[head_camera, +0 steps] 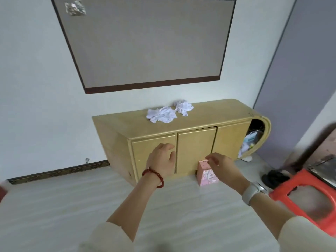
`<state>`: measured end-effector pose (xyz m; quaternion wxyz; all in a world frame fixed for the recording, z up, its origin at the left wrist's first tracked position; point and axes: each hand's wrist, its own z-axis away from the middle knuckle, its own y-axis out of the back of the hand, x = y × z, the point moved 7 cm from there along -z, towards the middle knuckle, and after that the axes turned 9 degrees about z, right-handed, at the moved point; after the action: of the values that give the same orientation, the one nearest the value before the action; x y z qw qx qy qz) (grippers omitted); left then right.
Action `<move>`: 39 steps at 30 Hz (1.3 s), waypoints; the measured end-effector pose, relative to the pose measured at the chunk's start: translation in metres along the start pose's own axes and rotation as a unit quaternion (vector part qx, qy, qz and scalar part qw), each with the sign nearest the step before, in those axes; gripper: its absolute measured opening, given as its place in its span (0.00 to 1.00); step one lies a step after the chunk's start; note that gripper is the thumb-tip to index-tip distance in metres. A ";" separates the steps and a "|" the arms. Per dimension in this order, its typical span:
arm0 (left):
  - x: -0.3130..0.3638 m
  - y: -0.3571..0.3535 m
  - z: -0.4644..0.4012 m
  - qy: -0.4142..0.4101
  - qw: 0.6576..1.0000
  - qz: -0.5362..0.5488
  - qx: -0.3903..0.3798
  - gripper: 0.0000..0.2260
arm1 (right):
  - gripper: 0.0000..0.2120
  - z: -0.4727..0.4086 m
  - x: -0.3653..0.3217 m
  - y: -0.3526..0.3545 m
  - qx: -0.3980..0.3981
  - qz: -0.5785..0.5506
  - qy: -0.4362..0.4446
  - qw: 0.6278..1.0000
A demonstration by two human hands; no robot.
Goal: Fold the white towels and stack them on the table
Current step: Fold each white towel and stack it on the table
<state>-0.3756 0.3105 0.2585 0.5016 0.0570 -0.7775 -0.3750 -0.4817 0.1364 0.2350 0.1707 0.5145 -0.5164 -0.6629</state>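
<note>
Closest to me, both forearms are reaching forward out of pale sleeves, and neither hand is carrying anything. The left hand [162, 157], with a red bead bracelet [153, 176] at the wrist, is hanging with its fingers loosely curled and partly spread, gripping nothing. The right hand [221, 165], above a white watch [253, 192], is drooping with the fingertips drawn lightly together, also empty, and I am reading both as arms stretching out on the approach rather than working yet. To the right a red stool [305, 200] is standing on the pale floor [72, 206], blurred at the edge of view. Just beyond the right hand a small pink box [207, 174] is sitting on the floor against the foot of the wooden desk [209, 115], seemingly parked there out of the way. The desk is standing against the wall with three closed doors in front and an open rounded end on the right stuffed with odds and ends. On its top, towards the back, the two white towels [161, 115] are lying crumpled, just beside one another and perhaps touching, dropped in heaps and not yet smoothed or folded. So no stack is showing yet, and the flat top in front of them is probably where the folding is going to happen. Above, a large grey board [145, 39] with a dark frame is hanging on the wall.
</note>
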 end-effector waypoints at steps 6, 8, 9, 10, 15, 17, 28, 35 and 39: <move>-0.025 -0.067 -0.173 -0.004 0.999 0.028 -0.024 0.10 | 0.12 -0.160 0.046 -0.001 0.008 -0.030 -0.033 0.999; -0.035 -0.083 -0.227 0.005 0.999 0.037 -0.030 0.10 | 0.11 -0.213 0.054 0.004 0.002 -0.028 -0.042 0.999; -0.040 -0.091 -0.254 0.009 0.999 0.036 -0.032 0.10 | 0.11 -0.239 0.058 0.007 0.002 -0.029 -0.044 0.999; -0.044 -0.100 -0.280 0.013 0.999 0.032 -0.036 0.11 | 0.11 -0.264 0.064 0.011 0.006 -0.034 -0.049 0.998; -0.069 -0.150 -0.389 0.059 0.996 0.021 -0.063 0.12 | 0.10 -0.370 0.100 0.011 -0.001 -0.041 -0.068 0.997; -0.084 -0.173 -0.430 0.084 0.994 0.016 -0.061 0.12 | 0.10 -0.413 0.117 0.002 -0.013 -0.049 -0.071 0.996; -0.177 -0.284 -0.599 0.213 0.976 -0.040 -0.032 0.19 | 0.10 -0.625 0.187 -0.078 -0.130 -0.075 -0.027 0.988; -0.237 -0.313 -0.674 0.246 0.968 -0.055 0.017 0.19 | 0.10 -0.706 0.210 -0.116 -0.149 -0.092 -0.024 0.984; -0.243 -0.307 -0.702 0.199 0.973 0.012 0.117 0.06 | 0.11 -0.737 0.207 -0.130 -0.147 -0.098 -0.008 0.984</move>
<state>0.2327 -0.1644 0.0338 0.6403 0.1793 -0.7015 -0.2564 0.1055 -0.3424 0.0649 0.1743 0.5265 -0.3613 -0.7496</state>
